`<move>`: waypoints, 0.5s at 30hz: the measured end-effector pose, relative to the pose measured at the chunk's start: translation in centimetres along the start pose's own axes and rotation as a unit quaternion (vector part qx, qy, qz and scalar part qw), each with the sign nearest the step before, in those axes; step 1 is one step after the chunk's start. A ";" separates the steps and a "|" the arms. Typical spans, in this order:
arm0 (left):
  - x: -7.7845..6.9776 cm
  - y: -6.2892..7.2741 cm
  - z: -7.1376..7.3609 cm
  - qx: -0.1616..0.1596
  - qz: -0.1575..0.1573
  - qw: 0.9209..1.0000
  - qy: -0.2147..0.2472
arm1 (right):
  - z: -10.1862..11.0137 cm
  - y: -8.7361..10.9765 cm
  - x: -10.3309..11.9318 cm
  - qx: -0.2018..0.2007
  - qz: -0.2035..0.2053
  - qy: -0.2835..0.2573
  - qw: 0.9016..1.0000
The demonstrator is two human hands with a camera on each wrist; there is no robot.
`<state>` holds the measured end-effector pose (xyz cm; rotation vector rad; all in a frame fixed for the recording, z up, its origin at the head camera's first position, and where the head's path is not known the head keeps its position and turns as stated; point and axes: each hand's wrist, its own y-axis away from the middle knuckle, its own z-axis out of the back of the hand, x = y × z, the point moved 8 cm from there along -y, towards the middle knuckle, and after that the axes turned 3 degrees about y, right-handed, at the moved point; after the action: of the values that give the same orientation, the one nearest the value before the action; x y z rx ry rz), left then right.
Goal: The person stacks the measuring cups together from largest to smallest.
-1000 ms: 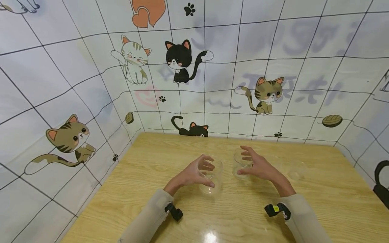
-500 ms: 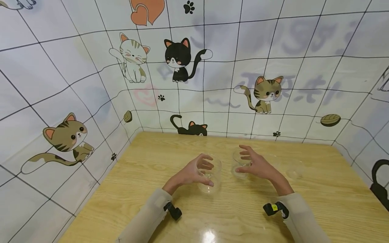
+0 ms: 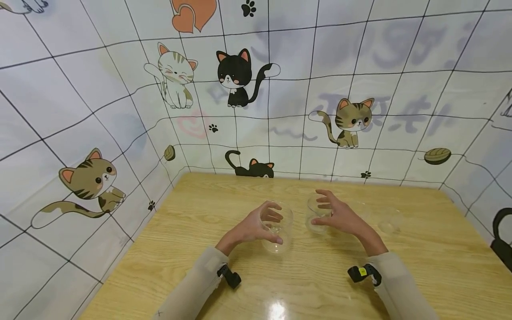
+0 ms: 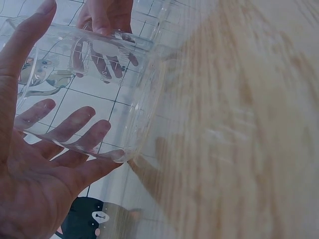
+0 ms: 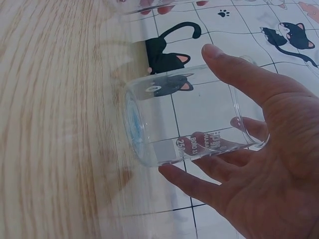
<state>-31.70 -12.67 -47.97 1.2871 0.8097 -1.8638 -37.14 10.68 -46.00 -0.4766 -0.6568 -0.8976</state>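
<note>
- Head view: the wooden worktop (image 3: pixel 180 226) runs back to a white, grid-lined sheet (image 3: pixel 292 102) printed with cartoon cats, one black cat peeping up at the back edge.
- Head view: the left hand (image 3: pixel 254 225) is curved round the left beaker (image 3: pixel 285 227), a clear upright vessel a little left of the worktop's middle, thumb on the near side and fingers on the far side.
- Head view: the right hand (image 3: pixel 342 218) curves likewise round the right beaker (image 3: pixel 314 212), also upright, just beside the left one and somewhat nearer the back edge; the two stand apart.
- Head view: another clear vessel (image 3: pixel 389 222) is between the right hand and the worktop's right edge, its outline faint. Each beige sleeve (image 3: pixel 190 282) carries a dark wrist device (image 3: pixel 229 275).
- Left wrist view: the left hand holds its beaker between thumb and spread fingers, the fingers partly seen through the glass; the right hand shows beyond.
- Right wrist view: the right hand holds its beaker, thumb along one side, fingers opposite. White print including "250" marks the glass; whether the base touches the worktop is hard to tell.
</note>
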 end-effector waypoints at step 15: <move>0.2 -0.1 0.0 -0.002 -0.001 1.000 0.005 | 0.0 0.0 0.0 -0.010 0.008 0.004 1.000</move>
<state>-31.88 -12.68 -48.14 1.2940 0.8190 -1.8574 -37.18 10.71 -46.00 -0.4964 -0.6361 -0.8909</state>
